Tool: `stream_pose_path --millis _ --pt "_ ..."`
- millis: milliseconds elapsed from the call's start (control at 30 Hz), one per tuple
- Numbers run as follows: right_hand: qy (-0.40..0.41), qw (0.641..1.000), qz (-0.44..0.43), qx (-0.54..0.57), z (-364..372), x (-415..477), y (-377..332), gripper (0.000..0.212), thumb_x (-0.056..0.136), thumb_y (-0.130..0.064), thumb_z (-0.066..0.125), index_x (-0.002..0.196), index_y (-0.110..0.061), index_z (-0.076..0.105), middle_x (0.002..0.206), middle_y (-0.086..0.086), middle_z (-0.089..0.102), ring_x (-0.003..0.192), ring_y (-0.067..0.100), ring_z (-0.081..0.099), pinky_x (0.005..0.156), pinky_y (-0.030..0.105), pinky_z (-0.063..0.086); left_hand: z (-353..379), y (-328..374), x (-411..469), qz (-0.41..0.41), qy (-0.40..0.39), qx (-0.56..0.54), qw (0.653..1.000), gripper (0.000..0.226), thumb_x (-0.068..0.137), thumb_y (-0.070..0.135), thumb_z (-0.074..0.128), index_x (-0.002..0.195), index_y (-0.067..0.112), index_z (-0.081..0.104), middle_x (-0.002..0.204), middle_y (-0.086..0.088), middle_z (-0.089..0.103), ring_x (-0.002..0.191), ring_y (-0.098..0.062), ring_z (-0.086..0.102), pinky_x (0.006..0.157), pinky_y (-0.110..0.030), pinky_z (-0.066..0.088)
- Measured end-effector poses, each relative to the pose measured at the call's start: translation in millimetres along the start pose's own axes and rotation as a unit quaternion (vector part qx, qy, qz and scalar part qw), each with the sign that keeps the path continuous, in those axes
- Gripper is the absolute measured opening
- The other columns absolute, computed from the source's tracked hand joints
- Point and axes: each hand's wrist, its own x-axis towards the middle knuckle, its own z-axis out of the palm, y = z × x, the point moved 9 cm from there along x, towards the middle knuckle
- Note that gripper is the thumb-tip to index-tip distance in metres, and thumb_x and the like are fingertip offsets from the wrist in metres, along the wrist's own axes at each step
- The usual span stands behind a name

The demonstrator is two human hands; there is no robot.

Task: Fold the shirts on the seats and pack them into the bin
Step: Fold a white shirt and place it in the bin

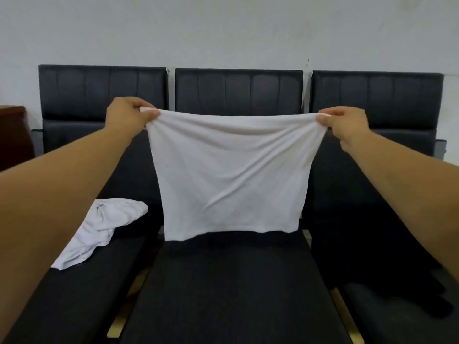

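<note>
Here, two bare arms reach out in front of a row of three black seats. The left hand [129, 115] pinches one top corner of a white shirt [231, 175], with the thumb and curled fingers squeezed on the cloth. The right hand [346, 125] pinches the other top corner the same way. The top edge is pulled out between the hands and dips a little in the middle. The shirt hangs down flat like a square, with soft wrinkles across it. It hangs in front of the back of the middle seat [223, 289], and its bottom edge is low, near the cushion. I cannot tell if it touches the cushion. A second white shirt [99, 229] lies in a crumpled heap on the left seat [74, 294], partly hidden behind the left arm. On the right seat [372, 105] lies a dark cloth [387, 256]. It is as black as the seat, so its shape is hard to see. Behind the seats is a pale wall [223, 28]. A brown wooden thing [12, 137] stands at the far left edge.
</note>
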Motion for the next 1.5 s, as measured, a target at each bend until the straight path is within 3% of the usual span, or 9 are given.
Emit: stream_pose_path --millis 200,367,600,800,933,1033,1300,1367,1500 --pt "0.014 0.999 -0.041 -0.016 -23.3 -11.2 -16.7 0.015 0.087 -0.015 0.077 0.103 -0.015 0.075 0.101 0.003 0.07 0.095 0.016 0.065 0.083 0.026 0.051 -5.2 0.8 -14.3 0.001 -0.057 -0.029 0.998 0.027 0.093 0.009 0.069 0.12 0.016 0.072 0.118 -0.009 0.068 0.107 -0.022 0.062 0.099 -0.033 0.05" --pt "0.007 0.998 0.028 -0.063 -38.3 -80.0 65.1 0.006 0.085 -0.019 0.079 0.089 -0.019 0.075 0.085 0.003 0.07 0.077 0.018 0.06 0.073 0.032 0.047 -4.9 -52.9 -91.4 -0.046 -0.093 0.016 0.994 0.023 0.089 0.013 0.076 0.112 0.016 0.076 0.081 -0.004 0.065 0.07 -0.011 0.054 0.08 -0.03 0.044" --pt "-0.075 0.981 0.154 -0.089 -32.6 -213.5 213.8 0.014 0.088 -0.007 0.073 0.077 -0.014 0.072 0.081 0.005 0.07 0.087 0.025 0.065 0.074 0.031 0.049 19.9 -139.4 -231.2 -0.048 -0.211 0.11 0.97 0.017 0.088 0.018 0.077 0.105 0.02 0.078 0.102 -0.005 0.076 0.095 -0.016 0.066 0.083 -0.025 0.043" --pt "-0.142 0.96 0.223 0.086 -25.0 -236.6 238.7 0.01 0.097 -0.001 0.057 0.088 -0.003 0.062 0.102 0.013 0.071 0.097 0.026 0.066 0.091 0.038 0.053 19.2 -185.1 -272.8 -0.067 -0.248 0.114 0.96 0.014 0.091 0.021 0.073 0.085 0.033 0.072 0.088 0.006 0.074 0.087 -0.01 0.067 0.074 -0.023 0.043" --pt "-0.168 0.949 0.226 0.143 -18.5 -236.4 234.7 0.016 0.098 -0.001 0.053 0.083 -0.007 0.056 0.085 0.011 0.061 0.083 0.023 0.061 0.08 0.036 0.051 13.8 -188.3 -269.7 -0.072 -0.222 0.031 0.972 0.02 0.096 0.012 0.066 0.084 0.027 0.07 0.089 0.0 0.071 0.077 0.001 0.061 0.072 -0.013 0.044" --pt "-0.176 0.949 0.224 0.135 -15.4 -237.6 232.4 0.015 0.098 -0.002 0.054 0.084 -0.008 0.056 0.087 0.012 0.063 0.082 0.025 0.063 0.08 0.04 0.052 17.1 -196.7 -272.9 -0.106 -0.238 -0.053 0.964 0.015 0.099 0.018 0.061 0.089 0.025 0.069 0.098 0.002 0.072 0.09 -0.012 0.062 0.086 -0.029 0.045" --pt "-0.281 0.932 0.223 0.054 -12.0 -245.9 216.0 0.012 0.092 -0.002 0.061 0.082 -0.007 0.059 0.087 0.013 0.064 0.077 0.025 0.063 0.067 0.036 0.05 29.5 -181.8 -298.1 -0.199 -0.319 -0.201 0.904 0.027 0.099 0.013 0.058 0.075 0.021 0.067 0.082 -0.007 0.062 0.077 -0.021 0.057 0.063 -0.028 0.05" --pt "-0.347 0.905 0.243 0.035 -11.0 -257.4 213.6 0.011 0.09 -0.003 0.062 0.08 -0.007 0.06 0.081 0.008 0.065 0.074 0.022 0.063 0.064 0.032 0.048 31.2 -179.6 -310.6 -0.228 -0.383 -0.23 0.865 0.013 0.086 0.027 0.074 0.078 0.018 0.069 0.082 -0.007 0.064 0.074 -0.02 0.059 0.058 -0.025 0.051" --pt "-0.397 0.879 0.263 0.023 -14.0 -272.0 213.2 0.007 0.092 -0.006 0.061 0.085 -0.005 0.062 0.082 0.005 0.07 0.075 0.018 0.068 0.059 0.026 0.053 31.5 -188.5 -322.7 -0.242 -0.441 -0.209 0.839 0.056 0.049 0.051 0.096 0.084 0.015 0.071 0.087 -0.01 0.068 0.077 -0.019 0.065 0.063 -0.026 0.056"
